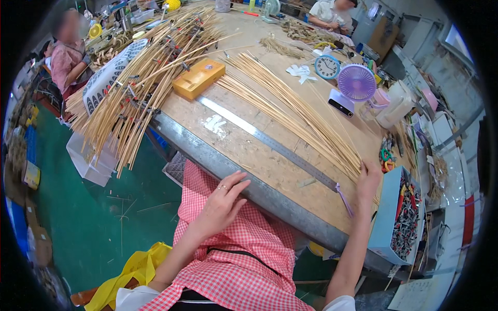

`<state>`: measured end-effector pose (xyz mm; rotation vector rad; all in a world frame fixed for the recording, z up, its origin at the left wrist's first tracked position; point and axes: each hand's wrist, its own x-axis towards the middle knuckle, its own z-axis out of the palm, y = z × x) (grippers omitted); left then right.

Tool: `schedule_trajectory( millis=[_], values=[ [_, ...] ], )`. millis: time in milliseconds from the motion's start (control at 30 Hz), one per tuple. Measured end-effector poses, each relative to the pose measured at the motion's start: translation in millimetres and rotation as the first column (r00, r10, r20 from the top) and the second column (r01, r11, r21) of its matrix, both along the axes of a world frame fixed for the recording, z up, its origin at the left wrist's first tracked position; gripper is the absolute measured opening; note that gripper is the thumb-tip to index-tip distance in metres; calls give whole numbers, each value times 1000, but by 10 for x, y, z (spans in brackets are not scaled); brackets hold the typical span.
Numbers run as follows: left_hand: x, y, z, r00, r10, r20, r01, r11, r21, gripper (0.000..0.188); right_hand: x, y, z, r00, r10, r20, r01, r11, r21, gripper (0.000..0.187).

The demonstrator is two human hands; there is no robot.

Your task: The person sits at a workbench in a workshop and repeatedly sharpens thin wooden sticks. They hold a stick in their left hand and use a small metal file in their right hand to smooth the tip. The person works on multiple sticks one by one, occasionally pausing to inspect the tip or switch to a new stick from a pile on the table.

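Note:
Thin pale bamboo sticks (295, 111) lie in two loose bundles across the wooden tabletop. At their near right end my right hand (369, 179) has its fingers bent around the stick tips; the fingertips are partly hidden. My left hand (224, 199) rests at the table's front edge, above the checked apron, its fingers stretched out with nothing in them. Between the hands and the sticks lies a long steel ruler (270, 142) with a purple ribbon (344, 199) tied at its near end. A yellow block (198, 78) stands by the ruler's far end.
A large clipped pile of sticks (140, 98) overhangs the table's left side. At right stands a blue box (394, 217) full of small clips. Farther back are a purple fan (356, 83), a blue clock (327, 67) and a white jug (397, 103). Two people sit across the table.

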<state>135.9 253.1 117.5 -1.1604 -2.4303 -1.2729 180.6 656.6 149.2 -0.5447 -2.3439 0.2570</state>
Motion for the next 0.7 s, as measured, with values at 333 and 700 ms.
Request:
schedule_trajectory(
  millis=[333, 700],
  values=[
    [-49, -125, 140, 992, 51, 120, -67, 989, 133, 43, 375, -942, 216, 988, 122, -95, -154, 701, -696, 14],
    [-158, -529, 308, 814, -292, 503, -248, 607, 755, 49, 703, -2180, 72, 796, 591, -131, -328, 239, -914, 11]
  ],
)
